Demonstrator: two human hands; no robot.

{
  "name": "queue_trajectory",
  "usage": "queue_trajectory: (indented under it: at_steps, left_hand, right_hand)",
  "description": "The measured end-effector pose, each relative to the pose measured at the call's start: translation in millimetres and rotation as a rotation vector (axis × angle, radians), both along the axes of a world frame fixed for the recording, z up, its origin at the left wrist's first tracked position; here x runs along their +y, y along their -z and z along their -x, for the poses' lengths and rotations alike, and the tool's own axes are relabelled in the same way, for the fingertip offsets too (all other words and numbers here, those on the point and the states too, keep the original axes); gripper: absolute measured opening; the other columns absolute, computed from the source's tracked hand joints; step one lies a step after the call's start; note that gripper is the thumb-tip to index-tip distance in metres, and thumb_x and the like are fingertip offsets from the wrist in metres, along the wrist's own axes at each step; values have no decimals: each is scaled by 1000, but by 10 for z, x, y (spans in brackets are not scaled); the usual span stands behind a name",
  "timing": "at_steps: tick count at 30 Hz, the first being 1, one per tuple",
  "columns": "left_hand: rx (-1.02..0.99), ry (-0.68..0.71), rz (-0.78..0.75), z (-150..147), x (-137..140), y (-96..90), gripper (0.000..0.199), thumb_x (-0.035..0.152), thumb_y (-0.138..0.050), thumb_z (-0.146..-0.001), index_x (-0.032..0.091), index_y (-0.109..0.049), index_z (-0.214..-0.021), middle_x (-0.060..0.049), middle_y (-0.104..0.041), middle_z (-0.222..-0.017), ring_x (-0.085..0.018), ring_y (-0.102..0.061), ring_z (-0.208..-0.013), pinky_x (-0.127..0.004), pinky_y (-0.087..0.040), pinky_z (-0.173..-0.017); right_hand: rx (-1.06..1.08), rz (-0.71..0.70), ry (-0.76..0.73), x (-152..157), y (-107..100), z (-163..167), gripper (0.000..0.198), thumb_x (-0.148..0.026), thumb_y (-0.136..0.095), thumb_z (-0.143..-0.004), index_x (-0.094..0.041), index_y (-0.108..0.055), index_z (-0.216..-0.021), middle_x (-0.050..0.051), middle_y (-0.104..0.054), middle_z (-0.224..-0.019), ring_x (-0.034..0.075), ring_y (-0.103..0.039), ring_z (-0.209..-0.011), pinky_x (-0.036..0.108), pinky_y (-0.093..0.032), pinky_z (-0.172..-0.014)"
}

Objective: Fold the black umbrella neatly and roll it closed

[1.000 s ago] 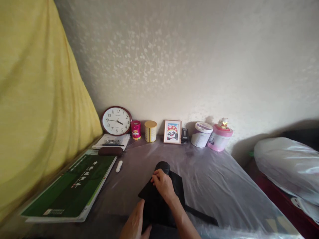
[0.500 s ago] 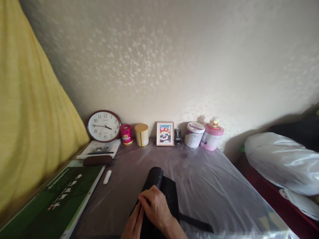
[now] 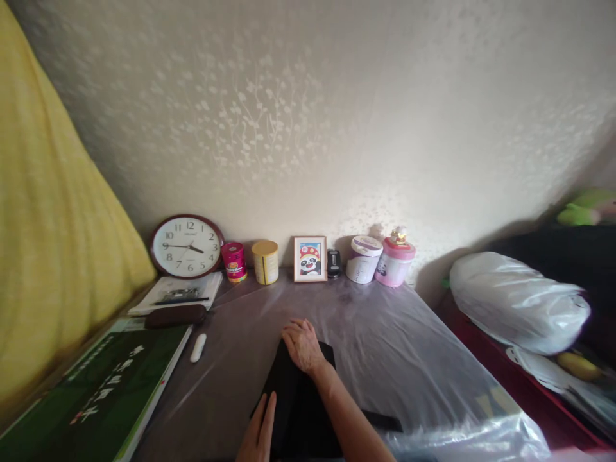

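A black folded fabric item [image 3: 289,410] lies lengthwise on the table in front of me, its near end cut off by the bottom of the view. My right hand [image 3: 303,345] is at its far end, with fingers bent over the edge of the fabric. Along the left edge rests my left hand [image 3: 260,427], its visible fingers straight and touching the fabric. A black strap [image 3: 382,421] sticks out to the right from beneath my right forearm. What the right palm covers is hidden.
Plastic film covers the table [image 3: 385,346]. On the left are a green book [image 3: 96,391], a brown case [image 3: 176,316] and a white stick-like object [image 3: 197,348]. A clock [image 3: 187,246], a picture frame [image 3: 310,258] and several tubs line the wall. A white plastic bag [image 3: 514,301] sits right.
My right hand has moved forward, away from my left hand, to the fabric's far end. The rolled end that stood up there now looks flatter. The view has shifted slightly right.
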State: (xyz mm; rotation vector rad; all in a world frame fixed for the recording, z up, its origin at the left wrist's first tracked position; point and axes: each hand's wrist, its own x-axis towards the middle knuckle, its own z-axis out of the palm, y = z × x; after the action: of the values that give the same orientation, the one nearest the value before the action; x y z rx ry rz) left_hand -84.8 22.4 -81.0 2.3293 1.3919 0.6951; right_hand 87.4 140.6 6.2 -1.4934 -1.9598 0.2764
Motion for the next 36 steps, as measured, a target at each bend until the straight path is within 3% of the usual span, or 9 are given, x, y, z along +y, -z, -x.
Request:
queue_trajectory:
  at_steps: [4,10,15,23,30,36]
  left_hand:
    - [-50,73,26,6,-68,-244,89,-3,-36,-68,26,7,-141,-13,-24,-146,-24,-27,-134,-46,-33,-106]
    - [-131,35,80,-39,-152,-423,80,2,-32,-76,26,9,-140,-13,-18,-146,-24,-24,-135,-49,-31,-106]
    - [-184,51,63,-57,-158,-432,78,5,-34,-76,27,5,-140,-11,-19,-146,-24,-24,-134,-49,-28,-108]
    - [-203,33,122,-41,-152,-469,82,3,-37,-70,22,-2,-141,-10,-20,-147,-22,-23,-135,-42,-27,-109]
    - [-160,7,176,-85,-155,-543,82,-2,-37,-63,6,-10,-140,-18,-21,-146,-22,-22,-136,-38,-22,-111]
    - [-96,-30,209,-112,-155,-547,85,-4,-39,-60,4,-11,-139,-20,-23,-145,-23,-23,-135,-37,-23,-111]
  right_hand:
    - [161,85,287,-52,-13,-279,28,-26,-46,-86,-19,-62,-109,8,-64,-113,19,-54,-109,32,-35,-98]
    - [270,216,520,-618,74,-802,31,-30,-38,-86,-17,-65,-96,9,-69,-93,20,-64,-87,29,-46,-78]
    - [345,323,532,-950,122,-774,33,-33,-38,-85,-17,-66,-92,6,-70,-78,17,-65,-70,25,-47,-61]
    - [344,284,594,-1100,150,-466,36,-40,-52,-77,-14,-64,-100,10,-69,-88,24,-63,-87,30,-45,-75]
    - [456,153,405,-963,-18,-249,28,-35,-49,-78,-15,-65,-90,5,-67,-75,20,-62,-72,28,-45,-65]
    - [382,207,376,-715,-249,162,33,-27,-52,-79,-12,-60,-107,8,-69,-84,20,-63,-84,26,-44,-71]
